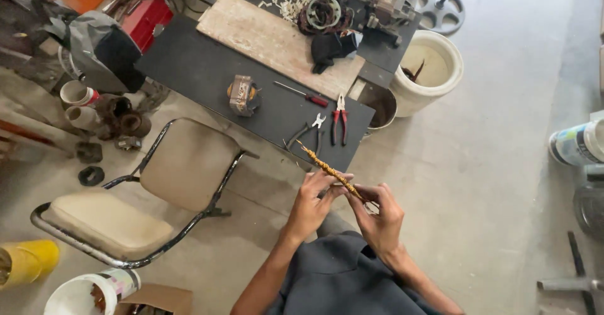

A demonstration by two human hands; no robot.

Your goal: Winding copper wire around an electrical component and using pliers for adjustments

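A long thin bundle of copper-coloured wire [321, 164], wound with yellowish wrapping, slants from my hands up toward the black table [201, 69]. My left hand [314, 198] pinches the bundle near its middle. Just to the right, my right hand [377, 214] grips its lower end. Both hands hover above my lap, in front of the table's near corner.
On the table lie red-handled pliers [340, 118], dark cutters [308, 132], a red-handled screwdriver [302, 93], a small wound coil [243, 95] and a wooden board [277, 41]. A beige metal-framed chair [157, 183] stands to my left. White buckets [431, 69] stand beyond the table on the concrete floor.
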